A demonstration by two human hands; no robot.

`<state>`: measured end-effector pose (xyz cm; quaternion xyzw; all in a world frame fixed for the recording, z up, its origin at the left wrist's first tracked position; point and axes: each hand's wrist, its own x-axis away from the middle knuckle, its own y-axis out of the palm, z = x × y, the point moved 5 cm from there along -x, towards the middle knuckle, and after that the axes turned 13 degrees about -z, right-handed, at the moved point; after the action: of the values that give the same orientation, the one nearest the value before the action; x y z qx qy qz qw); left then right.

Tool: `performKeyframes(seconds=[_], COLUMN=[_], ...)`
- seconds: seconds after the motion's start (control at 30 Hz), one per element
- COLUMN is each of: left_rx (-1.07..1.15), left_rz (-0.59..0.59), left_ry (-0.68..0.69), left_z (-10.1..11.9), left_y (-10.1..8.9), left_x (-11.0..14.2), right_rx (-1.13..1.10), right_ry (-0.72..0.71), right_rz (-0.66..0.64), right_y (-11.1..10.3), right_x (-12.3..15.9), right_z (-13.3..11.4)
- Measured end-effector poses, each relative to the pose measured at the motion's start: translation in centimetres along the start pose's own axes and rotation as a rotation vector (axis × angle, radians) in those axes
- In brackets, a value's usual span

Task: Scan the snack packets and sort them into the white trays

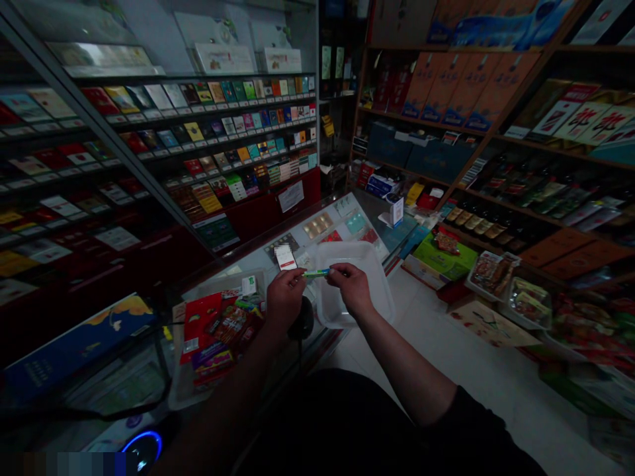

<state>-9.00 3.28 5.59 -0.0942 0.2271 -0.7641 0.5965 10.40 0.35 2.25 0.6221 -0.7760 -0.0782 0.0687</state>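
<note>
Standing inside a small shop, the person is facing a glass counter point(327, 221), and a tall display cabinet point(238, 125) with many rows of cigarette packs is rising on the left side. Wooden shelves point(446, 120) are carrying orange boxes point(471, 89) and dark bottles point(520, 192) on the right side, and trays of packaged food point(491, 274) are lying low beside the tile floor point(496, 390). On the counter, a clear plastic tray point(383, 294) is sitting under the right hand point(352, 287), and red snack packets point(218, 330) are lying near the left hand point(285, 297). A black round object point(302, 318) is standing between the hands and the counter edge, but I cannot tell exactly what it is. A small white card point(286, 258) is lying just beyond the left hand. Both hands are holding a slim green-and-blue tube point(316, 272) in the air above the counter, and it is too small for telling its exact kind. The fingers of each hand are closed, and they are gripping it from opposite ends.
</note>
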Motion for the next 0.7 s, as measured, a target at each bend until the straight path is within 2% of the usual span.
performKeyframes(seconds=[0.13, 0.3, 0.43, 0.57, 0.7], left_rx=[0.004, 0.153, 0.257, 0.231, 0.222], left_rz=[-0.033, -0.106, -0.114, -0.104, -0.112], left_ry=[0.005, -0.089, -0.155, -0.245, -0.286], left_z=[-1.1, -3.4, -5.6, -7.4, -7.9], left_y=[-0.5, -0.2, -0.4, -0.9, -1.2], left_x=[-0.2, -0.4, -1.0, -1.4, -1.4], right_rx=[-0.075, -0.031, -0.021, 0.054, 0.052], right_ry=[0.047, 0.097, 0.119, 0.103, 0.094], right_rz=[0.027, 0.076, 0.067, 0.076, 0.121], right_y=[0.8, 1.1, 1.6, 2.2, 2.8], right_x=[-0.1, -0.2, -0.4, -0.4, -0.3], right_z=[1.0, 1.8, 2.4, 2.7, 3.1])
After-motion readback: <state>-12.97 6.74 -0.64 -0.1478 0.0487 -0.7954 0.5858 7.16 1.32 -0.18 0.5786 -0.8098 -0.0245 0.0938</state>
